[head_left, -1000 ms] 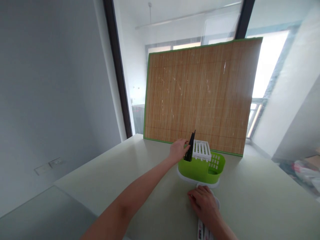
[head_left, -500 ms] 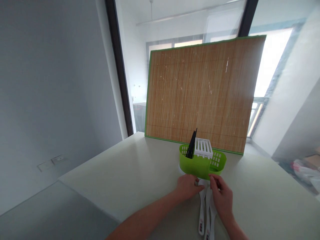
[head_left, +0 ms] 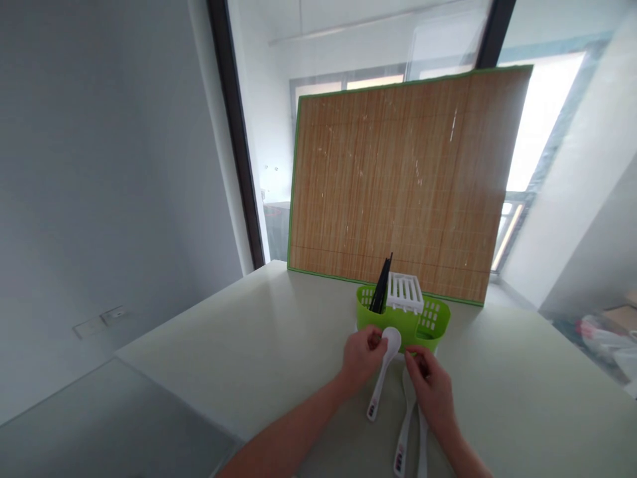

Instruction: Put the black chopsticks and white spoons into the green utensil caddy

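Left grip (head_left: 362, 358): clamped on white spoon (head_left: 392, 340), at its bowl.
Right grip (head_left: 432, 390): beside other spoons (head_left: 403, 439); its hold cannot be told.
Green basket (head_left: 401, 325): stands behind both.

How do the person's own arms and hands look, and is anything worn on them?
The left hand and the right hand wear no gloves. No sleeve, watch or bracelet shows on the visible parts of the left forearm or right forearm. Small rings cannot be ruled out.
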Demonstrator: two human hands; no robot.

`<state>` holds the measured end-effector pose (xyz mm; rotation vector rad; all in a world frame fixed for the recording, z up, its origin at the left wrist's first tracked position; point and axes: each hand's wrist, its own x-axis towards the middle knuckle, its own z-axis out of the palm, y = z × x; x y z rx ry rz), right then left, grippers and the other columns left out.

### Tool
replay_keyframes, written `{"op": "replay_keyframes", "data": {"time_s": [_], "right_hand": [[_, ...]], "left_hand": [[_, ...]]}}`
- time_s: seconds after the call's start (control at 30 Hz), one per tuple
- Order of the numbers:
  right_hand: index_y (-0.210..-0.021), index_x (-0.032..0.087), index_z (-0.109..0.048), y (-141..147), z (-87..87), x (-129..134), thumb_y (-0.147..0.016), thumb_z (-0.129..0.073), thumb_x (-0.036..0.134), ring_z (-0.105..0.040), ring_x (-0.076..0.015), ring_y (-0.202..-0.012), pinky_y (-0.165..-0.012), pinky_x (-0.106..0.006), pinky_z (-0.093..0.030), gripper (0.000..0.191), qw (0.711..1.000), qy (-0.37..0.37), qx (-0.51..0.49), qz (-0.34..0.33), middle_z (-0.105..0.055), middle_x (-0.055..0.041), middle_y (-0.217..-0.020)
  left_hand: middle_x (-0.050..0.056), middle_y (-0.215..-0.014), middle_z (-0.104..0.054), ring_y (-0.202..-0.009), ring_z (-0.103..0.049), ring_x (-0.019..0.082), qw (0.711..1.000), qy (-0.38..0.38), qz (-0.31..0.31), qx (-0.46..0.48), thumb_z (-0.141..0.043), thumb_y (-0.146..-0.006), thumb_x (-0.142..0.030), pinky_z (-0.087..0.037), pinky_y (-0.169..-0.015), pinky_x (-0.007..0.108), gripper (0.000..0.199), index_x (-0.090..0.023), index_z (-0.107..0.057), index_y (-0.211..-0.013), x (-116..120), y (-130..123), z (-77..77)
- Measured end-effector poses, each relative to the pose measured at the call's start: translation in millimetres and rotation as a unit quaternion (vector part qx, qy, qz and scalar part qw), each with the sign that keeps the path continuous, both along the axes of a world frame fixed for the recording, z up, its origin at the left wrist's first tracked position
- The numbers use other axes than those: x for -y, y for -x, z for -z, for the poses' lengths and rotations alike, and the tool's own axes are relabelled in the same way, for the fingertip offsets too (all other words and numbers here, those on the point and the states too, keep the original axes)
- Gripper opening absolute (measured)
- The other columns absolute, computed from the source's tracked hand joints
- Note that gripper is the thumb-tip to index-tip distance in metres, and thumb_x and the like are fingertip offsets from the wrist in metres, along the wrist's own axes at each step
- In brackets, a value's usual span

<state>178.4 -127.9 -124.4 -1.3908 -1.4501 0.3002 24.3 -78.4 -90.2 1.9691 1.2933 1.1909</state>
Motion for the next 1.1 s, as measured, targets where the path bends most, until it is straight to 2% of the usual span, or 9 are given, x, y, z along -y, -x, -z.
{"op": "replay_keyframes", "data": {"time_s": [0.13,0.27,0.4,0.5,0.73,0.83,0.93,1.03,1.1], "right_hand": [[-0.091,0.021,-0.058,6,0.9,2,-0.085,-0.046,0.049,-0.048,-0.0137,-0.05,-0.05,-0.024,-0.034,0.031,0.993,0.033,0.1,-0.042,-0.05,0.0054,-0.056],[-0.093,0.024,-0.061,11,-0.7,5,-0.085,-0.05,0.042,-0.054,-0.0152,-0.06,-0.057,-0.025,-0.035,0.023,0.977,0.046,0.186,-0.089,-0.058,0.0037,-0.065],[-0.087,0.026,-0.064,14,-0.5,4,-0.085,-0.053,0.035,-0.055,-0.0167,-0.068,-0.068,-0.029,-0.034,0.015,0.96,0.005,0.248,-0.126,-0.062,0.003,-0.069],[-0.081,0.026,-0.064,17,1.3,3,-0.084,-0.054,0.029,-0.054,-0.0169,-0.069,-0.069,-0.03,-0.032,0.011,0.949,-0.005,0.278,-0.149,-0.063,0.003,-0.07],[-0.074,0.022,-0.058,24,4.1,6,-0.08,-0.057,0.02,-0.052,-0.0178,-0.071,-0.07,-0.031,-0.03,0.007,0.938,0.006,0.313,-0.148,-0.062,0.0024,-0.071],[-0.089,0.024,-0.059,21,2.7,6,-0.083,-0.055,0.023,-0.053,-0.0184,-0.073,-0.071,-0.032,-0.031,0.008,0.945,-0.009,0.294,-0.141,-0.061,0.0023,-0.072],[-0.101,0.024,-0.057,15,0.4,4,-0.086,-0.051,0.025,-0.053,-0.0188,-0.074,-0.073,-0.033,-0.031,0.016,0.953,-0.028,0.273,-0.128,-0.06,0.0019,-0.073],[-0.099,0.022,-0.057,12,-1.3,3,-0.088,-0.048,0.026,-0.054,-0.0189,-0.073,-0.073,-0.034,-0.032,0.015,0.955,-0.042,0.268,-0.122,-0.06,0.0011,-0.072],[-0.097,0.022,-0.058,12,-2.1,3,-0.088,-0.047,0.027,-0.054,-0.019,-0.072,-0.073,-0.034,-0.032,0.015,0.955,-0.046,0.269,-0.121,-0.06,0.0006,-0.072]], "left_hand": [[-0.004,-0.064,-0.058,-0.057,-0.05,0.008,0.996,-0.056,-0.029,0.059,-0.048,-0.082,-0.035,-0.038,-0.057,0.019,0.018,-0.019,-0.055,-0.079,9,7,-9.6],[-0.004,-0.063,-0.057,-0.056,-0.049,0.008,0.993,-0.093,-0.034,0.066,-0.047,-0.084,-0.034,-0.038,-0.057,0.019,0.017,-0.019,-0.054,-0.078,18,10,-7.8],[-0.003,-0.063,-0.058,-0.057,-0.051,0.008,0.99,-0.132,-0.027,0.045,-0.048,-0.084,-0.032,-0.038,-0.057,0.019,0.015,-0.019,-0.054,-0.079,24,12,-4.7],[-0.002,-0.061,-0.058,-0.056,-0.051,0.008,0.982,-0.185,-0.017,0.025,-0.05,-0.082,-0.029,-0.039,-0.056,0.02,0.012,-0.019,-0.054,-0.078,25,13,-3.8],[-0.003,-0.058,-0.058,-0.052,-0.049,0.008,0.956,-0.292,0.005,-0.03,-0.052,-0.079,-0.024,-0.037,-0.056,0.021,0.006,-0.019,-0.055,-0.079,27,17,-3.3],[-0.004,-0.057,-0.057,-0.051,-0.05,0.007,0.945,-0.326,-0.023,-0.03,-0.052,-0.079,-0.024,-0.037,-0.056,0.02,0.006,-0.019,-0.056,-0.077,22,25,-23.3],[-0.005,-0.057,-0.057,-0.052,-0.051,0.007,0.941,-0.327,-0.084,0.012,-0.053,-0.079,-0.027,-0.036,-0.054,0.018,0.009,-0.019,-0.055,-0.077,7,34,-62.9],[-0.005,-0.062,-0.059,-0.055,-0.053,0.006,0.942,-0.305,-0.132,0.04,-0.052,-0.081,-0.032,-0.036,-0.054,0.017,0.014,-0.019,-0.053,-0.078,-20,38,-105.1],[-0.004,-0.066,-0.061,-0.058,-0.054,0.007,0.948,-0.28,-0.148,0.026,-0.05,-0.082,-0.036,-0.036,-0.055,0.018,0.016,-0.02,-0.053,-0.08,-42,37,-123.7]]}}
